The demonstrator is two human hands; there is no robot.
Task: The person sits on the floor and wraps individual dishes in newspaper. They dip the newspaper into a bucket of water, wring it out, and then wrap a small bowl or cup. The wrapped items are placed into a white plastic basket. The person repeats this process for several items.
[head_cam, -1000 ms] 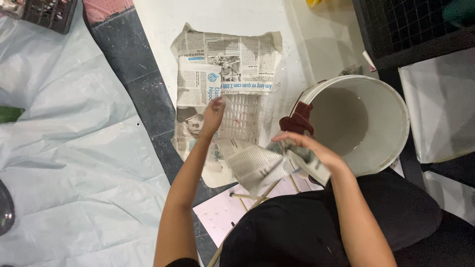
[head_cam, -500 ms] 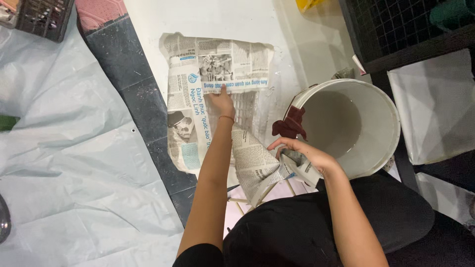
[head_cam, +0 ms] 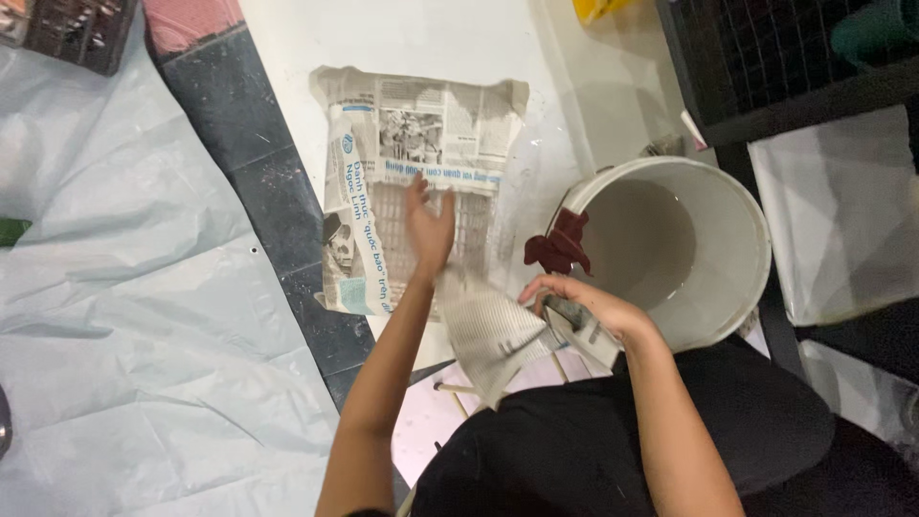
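Observation:
A flat panel covered in pasted newspaper (head_cam: 421,153) lies on the white floor in the head view. My left hand (head_cam: 428,225) is open, fingers spread, over the panel's bare mesh patch near its lower middle. My right hand (head_cam: 586,308) is closed around a wet strip of newspaper (head_cam: 498,330) that hangs down to the left, just beside the rim of a white bucket (head_cam: 756,239). A dark red rag (head_cam: 560,244) is draped on the bucket's near rim.
A pale plastic sheet (head_cam: 124,316) covers the floor at left, past a dark strip (head_cam: 258,182). A black wire crate (head_cam: 795,57) stands at top right. Wooden sticks (head_cam: 450,393) and pink paper lie by my lap.
My left hand reached up to the printed strip on the panel, then drew back down to the mesh patch. My right hand stays by the bucket with the paper strip.

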